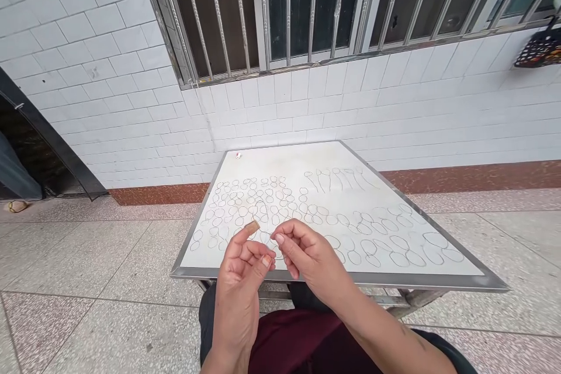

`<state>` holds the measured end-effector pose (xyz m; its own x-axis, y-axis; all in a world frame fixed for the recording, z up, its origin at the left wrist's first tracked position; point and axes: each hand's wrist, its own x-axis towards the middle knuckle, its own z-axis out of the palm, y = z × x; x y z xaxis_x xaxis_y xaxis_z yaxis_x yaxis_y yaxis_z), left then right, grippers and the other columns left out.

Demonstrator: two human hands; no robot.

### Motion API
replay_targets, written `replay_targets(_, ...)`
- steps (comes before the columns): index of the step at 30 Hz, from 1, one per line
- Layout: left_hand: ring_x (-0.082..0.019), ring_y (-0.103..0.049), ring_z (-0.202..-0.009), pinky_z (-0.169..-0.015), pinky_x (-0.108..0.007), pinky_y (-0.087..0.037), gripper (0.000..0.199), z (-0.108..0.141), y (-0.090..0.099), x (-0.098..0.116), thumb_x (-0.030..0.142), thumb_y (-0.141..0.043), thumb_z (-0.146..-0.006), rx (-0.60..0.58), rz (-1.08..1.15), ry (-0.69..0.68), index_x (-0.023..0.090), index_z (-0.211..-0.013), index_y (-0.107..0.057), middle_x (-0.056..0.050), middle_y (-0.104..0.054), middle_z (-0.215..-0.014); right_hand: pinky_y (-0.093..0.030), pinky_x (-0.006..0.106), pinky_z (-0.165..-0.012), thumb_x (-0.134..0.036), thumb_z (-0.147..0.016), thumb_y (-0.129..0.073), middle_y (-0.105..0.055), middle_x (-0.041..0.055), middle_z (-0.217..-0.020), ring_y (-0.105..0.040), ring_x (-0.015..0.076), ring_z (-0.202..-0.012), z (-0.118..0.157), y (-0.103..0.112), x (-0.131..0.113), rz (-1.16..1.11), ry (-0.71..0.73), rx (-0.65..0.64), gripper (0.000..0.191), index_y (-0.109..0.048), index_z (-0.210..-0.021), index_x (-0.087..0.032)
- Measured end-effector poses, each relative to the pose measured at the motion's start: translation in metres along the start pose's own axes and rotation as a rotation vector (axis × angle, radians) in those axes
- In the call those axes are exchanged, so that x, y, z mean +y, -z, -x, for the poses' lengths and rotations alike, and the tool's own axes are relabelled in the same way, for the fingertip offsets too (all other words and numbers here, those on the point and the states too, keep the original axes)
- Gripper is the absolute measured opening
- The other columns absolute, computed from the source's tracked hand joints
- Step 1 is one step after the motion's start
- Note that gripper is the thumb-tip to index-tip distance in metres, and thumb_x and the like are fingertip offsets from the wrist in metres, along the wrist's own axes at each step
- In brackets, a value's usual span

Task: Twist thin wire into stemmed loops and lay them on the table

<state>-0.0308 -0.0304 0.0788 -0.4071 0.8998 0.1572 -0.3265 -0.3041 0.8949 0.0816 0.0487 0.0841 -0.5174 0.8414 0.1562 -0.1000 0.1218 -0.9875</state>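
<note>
Both my hands are raised close together over the near edge of a white-topped table [284,160]. My left hand [239,283] pinches with thumb and middle finger, while its index finger, wrapped in tan tape at the tip, points up. My right hand [313,254] is closed in a pinch of thumb and index finger. Between them a thin wire [267,213] seems to arc up from the fingertips; its ends are hidden. Many thin wire rings [391,259], some joined in pairs, lie behind and beside the hands. Several looped wires with long tails [324,181] lie farther back.
The table has a grey metal rim [350,279] and stands near a white tiled wall [289,108] under a barred window [313,11]. A small white and red object [238,156] lies at the far left corner. A dark patterned basket [539,49] hangs at upper right.
</note>
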Motion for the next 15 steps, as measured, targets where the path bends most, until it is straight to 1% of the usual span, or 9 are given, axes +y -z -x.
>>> replay_targets(3, -0.012, -0.054, -0.077, -0.082, -0.026, -0.044, 0.043, 0.002, -0.001, -0.003, 0.027, -0.065, -0.085, -0.032, 0.029, -0.002, 0.024, -0.127, -0.056, 0.0, -0.059, -0.081, -0.037, 0.023, -0.044, -0.045, -0.088, -0.055, -0.049, -0.0058, -0.063, -0.044, 0.0077, -0.042, 0.002, -0.001, 0.003, -0.027, 0.024, 0.023, 0.023, -0.056, -0.086, -0.023)
replay_targets(8, -0.012, -0.054, -0.076, -0.081, -0.026, -0.045, 0.037, 0.004, -0.007, -0.009, 0.027, -0.062, -0.088, 0.016, 0.035, 0.01, 0.024, -0.124, -0.057, 0.001, -0.056, -0.079, -0.033, 0.023, -0.045, -0.045, -0.09, -0.053, -0.049, -0.0033, -0.071, -0.04, 0.0084, -0.049, 0.002, 0.0, 0.005, -0.027, 0.077, 0.07, 0.022, -0.056, -0.088, -0.023)
replay_targets(10, -0.013, -0.056, -0.079, -0.085, -0.028, -0.044, 0.039, 0.008, -0.01, -0.014, 0.028, -0.062, -0.088, 0.067, -0.03, -0.039, 0.025, -0.126, -0.056, 0.001, -0.058, -0.079, -0.033, 0.023, -0.047, -0.045, -0.09, -0.053, -0.049, -0.0025, -0.072, -0.039, 0.0097, -0.053, 0.001, 0.001, 0.005, -0.021, 0.102, 0.088, 0.022, -0.055, -0.086, -0.023)
replay_targets(12, -0.014, -0.059, -0.084, -0.09, -0.03, -0.044, 0.044, 0.014, -0.012, -0.018, 0.029, -0.064, -0.086, 0.118, -0.15, -0.105, 0.027, -0.129, -0.054, 0.001, -0.06, -0.079, -0.035, 0.024, -0.05, -0.045, -0.091, -0.052, -0.048, -0.003, -0.069, -0.04, 0.0108, -0.055, 0.001, 0.001, 0.004, -0.023, 0.113, 0.104, 0.023, -0.053, -0.085, -0.023)
replay_targets(14, -0.016, -0.061, -0.088, -0.091, -0.03, -0.044, 0.048, 0.018, -0.012, -0.021, 0.03, -0.067, -0.085, 0.119, -0.236, -0.136, 0.027, -0.13, -0.052, 0.0, -0.064, -0.081, -0.035, 0.024, -0.052, -0.046, -0.092, -0.049, -0.044, -0.0046, -0.063, -0.039, 0.0115, -0.054, 0.001, 0.0, 0.004, -0.045, 0.104, 0.108, 0.024, -0.051, -0.085, -0.024)
replay_targets(15, -0.016, -0.061, -0.087, -0.09, -0.03, -0.045, 0.048, 0.018, -0.012, -0.022, 0.031, -0.066, -0.085, 0.103, -0.24, -0.14, 0.027, -0.131, -0.052, 0.0, -0.065, -0.083, -0.034, 0.024, -0.051, -0.047, -0.093, -0.048, -0.042, -0.0055, -0.06, -0.037, 0.0117, -0.053, 0.002, -0.001, 0.004, -0.061, 0.101, 0.105, 0.024, -0.05, -0.086, -0.024)
